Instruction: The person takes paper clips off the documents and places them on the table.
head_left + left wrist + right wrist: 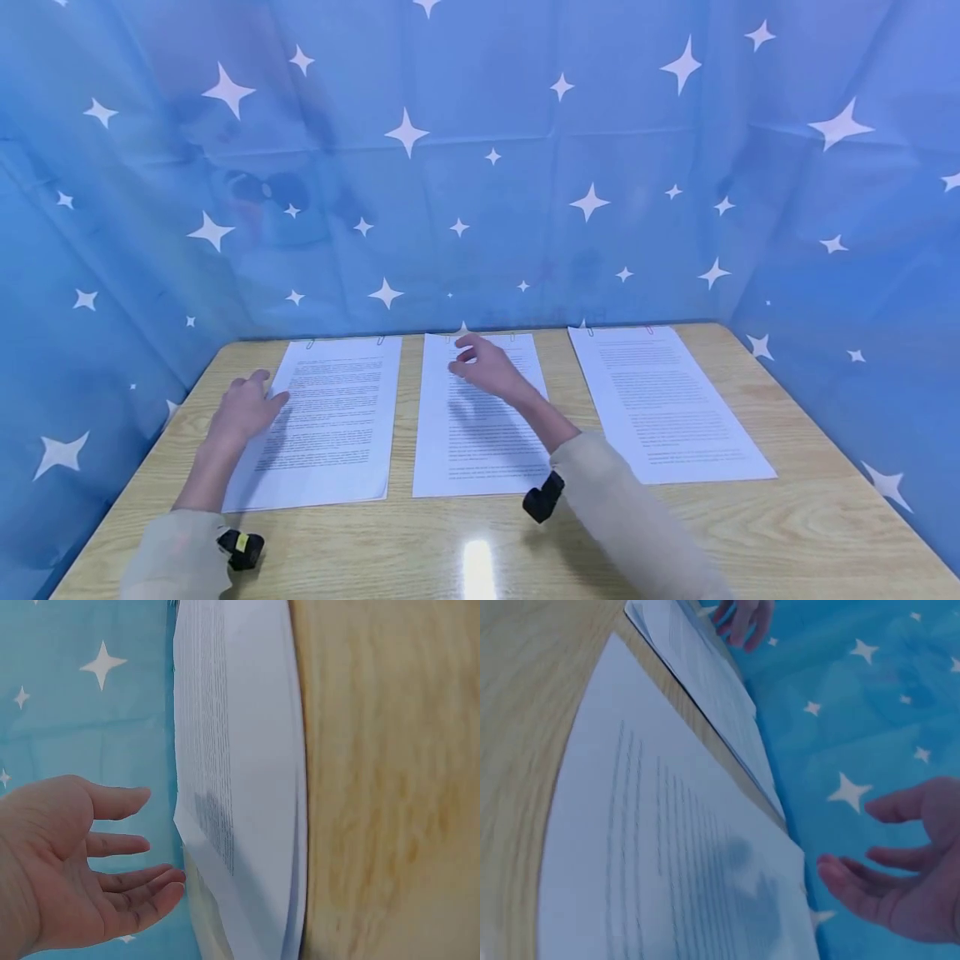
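Note:
Three printed paper stacks lie side by side on the table. Over the left edge of the left stack (pixel 341 483) hovers my left hand (pixel 246 407), fingers spread and relaxed, holding nothing. The left wrist view shows this hand (pixel 71 862) apart from the paper, whose near edge shows several layers. My right hand (pixel 489 367) is above the upper part of the middle stack (pixel 480 479), its fingers loosely bent with nothing visible between them; it casts a shadow on the page. Paper clips sit along the top edges, including a dark one (pixel 310 343) on the left stack.
The right stack (pixel 675 408) carries a reddish clip (pixel 649 330) and a dark clip (pixel 590 332) at its top. A blue curtain (pixel 480 183) with white stars surrounds the wooden table (pixel 810 500) at the back and sides. Light reflects off the table's front.

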The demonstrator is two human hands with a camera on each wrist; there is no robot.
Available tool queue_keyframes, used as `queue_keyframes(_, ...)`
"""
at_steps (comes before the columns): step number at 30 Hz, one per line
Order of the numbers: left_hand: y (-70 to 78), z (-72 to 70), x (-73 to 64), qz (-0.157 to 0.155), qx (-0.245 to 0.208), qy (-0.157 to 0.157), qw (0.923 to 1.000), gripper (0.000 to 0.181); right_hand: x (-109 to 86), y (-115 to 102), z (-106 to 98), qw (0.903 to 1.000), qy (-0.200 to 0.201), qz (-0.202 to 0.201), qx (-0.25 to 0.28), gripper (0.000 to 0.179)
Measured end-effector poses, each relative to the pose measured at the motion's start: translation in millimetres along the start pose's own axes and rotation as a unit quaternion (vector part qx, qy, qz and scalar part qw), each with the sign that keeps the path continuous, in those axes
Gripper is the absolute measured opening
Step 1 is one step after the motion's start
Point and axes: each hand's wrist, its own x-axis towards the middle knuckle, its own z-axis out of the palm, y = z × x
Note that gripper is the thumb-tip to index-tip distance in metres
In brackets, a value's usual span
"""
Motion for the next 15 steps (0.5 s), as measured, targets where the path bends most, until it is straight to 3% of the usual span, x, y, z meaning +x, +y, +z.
queue_keyframes(7,-10.5,-3.3,5.5,-0.014,-0.046,-0.019,0.9987,0.065,8.1,-8,39,0.9878,-0.063,0.043,0.136,0.051)
queue_keyframes(15,-9.2,-9.9,3.2,-0.047,-0.061,-0.046,0.9960,0.058,13.2,-24,69,0.9718,-0.085,0.103,0.195,0.046)
